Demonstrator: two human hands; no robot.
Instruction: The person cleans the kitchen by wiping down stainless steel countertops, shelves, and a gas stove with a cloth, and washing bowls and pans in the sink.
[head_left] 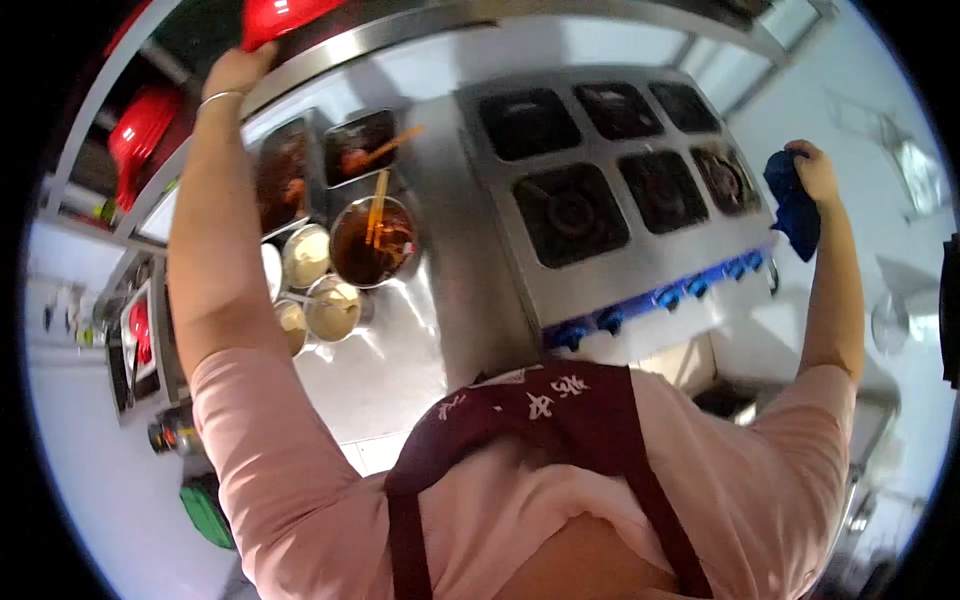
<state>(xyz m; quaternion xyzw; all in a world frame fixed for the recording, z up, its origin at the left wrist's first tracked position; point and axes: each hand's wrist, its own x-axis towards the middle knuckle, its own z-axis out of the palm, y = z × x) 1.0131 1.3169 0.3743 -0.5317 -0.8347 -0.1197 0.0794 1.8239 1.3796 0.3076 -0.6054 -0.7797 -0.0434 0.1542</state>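
My left hand (240,70) reaches up to the shelf at the top left. Its fingers close on the lower edge of a red bowl (288,14), which the frame's top cuts off. Out to the right, my right hand (816,172) grips a crumpled dark blue cloth (797,212), which hangs beside the stove's right end. Below my left forearm stand a pot of dark sauce (350,245) with orange-handled utensils in it and a tub of pale paste (333,308).
A steel stove (490,200) with several burners and blue knobs fills the middle. Left of it, metal trays (335,172) hold dark food. A metal shelf rail (370,42) crosses above the counter. More red bowls (143,130) stand on the left shelf.
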